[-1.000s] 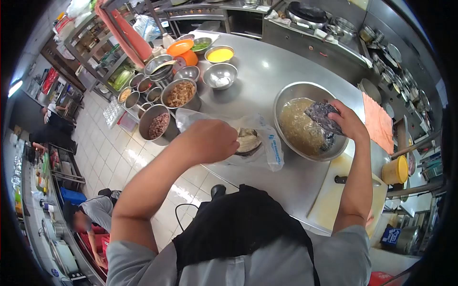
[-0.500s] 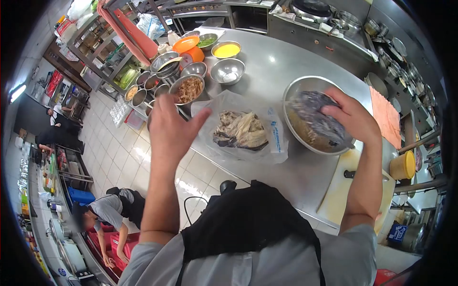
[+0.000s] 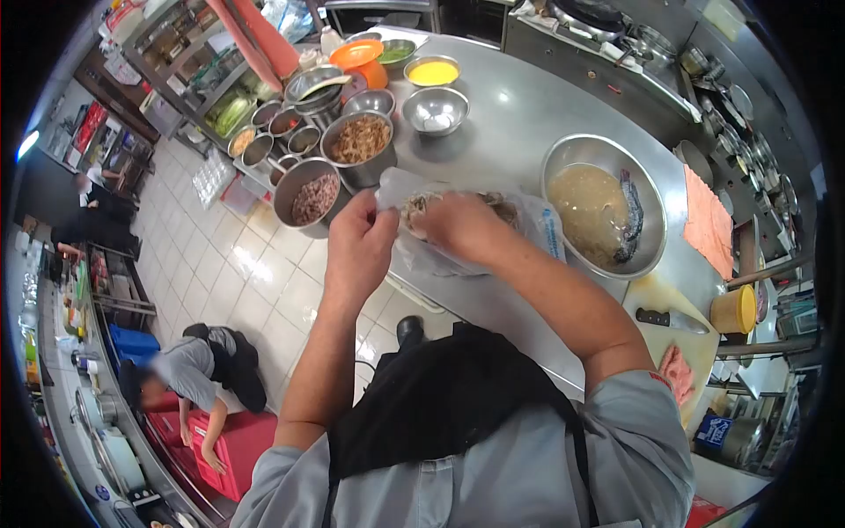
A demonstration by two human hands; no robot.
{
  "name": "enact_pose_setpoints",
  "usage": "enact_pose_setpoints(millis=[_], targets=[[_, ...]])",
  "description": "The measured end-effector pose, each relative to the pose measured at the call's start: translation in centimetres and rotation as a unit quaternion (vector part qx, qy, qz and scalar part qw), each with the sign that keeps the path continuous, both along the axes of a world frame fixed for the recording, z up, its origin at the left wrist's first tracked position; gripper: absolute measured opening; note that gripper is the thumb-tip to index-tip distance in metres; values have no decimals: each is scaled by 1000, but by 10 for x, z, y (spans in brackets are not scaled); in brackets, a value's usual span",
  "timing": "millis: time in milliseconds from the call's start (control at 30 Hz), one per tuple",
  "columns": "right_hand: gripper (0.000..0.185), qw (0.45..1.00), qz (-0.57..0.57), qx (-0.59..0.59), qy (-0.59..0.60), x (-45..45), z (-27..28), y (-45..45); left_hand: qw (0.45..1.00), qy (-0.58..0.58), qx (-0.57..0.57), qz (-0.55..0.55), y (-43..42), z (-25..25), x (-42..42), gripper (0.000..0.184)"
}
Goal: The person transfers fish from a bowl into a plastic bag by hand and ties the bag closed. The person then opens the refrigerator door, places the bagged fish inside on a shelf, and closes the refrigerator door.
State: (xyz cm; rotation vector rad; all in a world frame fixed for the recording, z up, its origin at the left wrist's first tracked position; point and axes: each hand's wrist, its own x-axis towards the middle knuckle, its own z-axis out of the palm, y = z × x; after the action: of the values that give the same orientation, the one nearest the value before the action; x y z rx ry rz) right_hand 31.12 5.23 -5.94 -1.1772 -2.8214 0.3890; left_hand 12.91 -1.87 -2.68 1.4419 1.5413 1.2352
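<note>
Head view shows a big, shiny metal surface (image 3: 515, 97) in a busy kitchen. Pale square tiles cover the floor (image 3: 211, 238), and shelves with food and boxes stand on the left. At the top is a cooking counter with a black wok (image 3: 588, 12).

Near the front edge of the surface lies a see-through plastic bag (image 3: 551, 233) with blue print. Wet dark and pale food (image 3: 503, 209) sits in it. The left hand (image 3: 363, 242) is curled up at the bag's left edge, its fingers close in; I cannot tell if they pinch the plastic. The right hand (image 3: 458, 227) reaches down over the food and hides a lot of it. Its fingers are tucked out of sight, so I cannot tell what they hold.

Just right of the bag is a big metal bowl (image 3: 658, 198) of cloudy water, with a dark, bumpy piece (image 3: 630, 220) along its right side. Nearer the person, a knife (image 3: 673, 320) and a pink cloth (image 3: 677, 374) lie on a cutting board (image 3: 647, 299). The right arm stretches across the surface in front of the board.

Past the left hand stand a pot of pinkish bits (image 3: 314, 198) and a pot of brown food (image 3: 359, 141). Farther back is a bowl of yellow stuff (image 3: 432, 71). At lower left, another person leans over a red box (image 3: 242, 444).
</note>
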Motion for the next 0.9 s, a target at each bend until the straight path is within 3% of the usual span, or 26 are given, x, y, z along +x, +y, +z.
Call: enact_pose_setpoints(millis=[67,100,133,233,267,333,400,500,533,600,633,667,767,833,900], targets=[[23,994,53,5,-94,8,-37,-14,999,40,-7,8,-5,5,-6,15],[24,987,79,9,-141,18,-46,-16,1000,-1,9,11,-5,-1,-9,14],[31,994,43,-98,-19,30,-42,-18,999,-41,25,12,-2,-9,-10,14],[40,972,-83,-102,196,61,-47,-2,976,-215,39,11,14,-16,-6,11],[42,969,-125,-49,210,67,-53,7,959,-282,34,1,21,-15,0,9],[47,944,-234,74,222,91,-61,29,963,-266,-31,-18,33,-22,-13,10],[36,920,-226,120,296,112,-42,32,930,-358,-38,-77,34,-6,-6,23],[34,842,-268,-241,402,157,39,12,911,-385,-59,-135,21,9,6,41],[33,805,-349,-272,395,176,52,11,912,-384,-65,-130,16,14,14,43],[31,856,-424,-91,282,253,3,40,905,-396,-78,-137,9,11,14,47],[30,893,-429,77,109,305,-39,55,904,-400,-73,-130,5,11,15,47],[35,836,-547,26,32,358,-85,64,903,-405,-70,-123,0,11,16,48],[37,808,-577,-115,-40,401,-118,50,911,-393,-77,-100,-10,8,18,49],[33,805,-583,-91,-58,394,-133,53,915,-384,-77,-99,-12,5,15,50],[35,779,-625,-22,-37,440,-244,100,915,-380,-68,-116,-11,1,11,51]])
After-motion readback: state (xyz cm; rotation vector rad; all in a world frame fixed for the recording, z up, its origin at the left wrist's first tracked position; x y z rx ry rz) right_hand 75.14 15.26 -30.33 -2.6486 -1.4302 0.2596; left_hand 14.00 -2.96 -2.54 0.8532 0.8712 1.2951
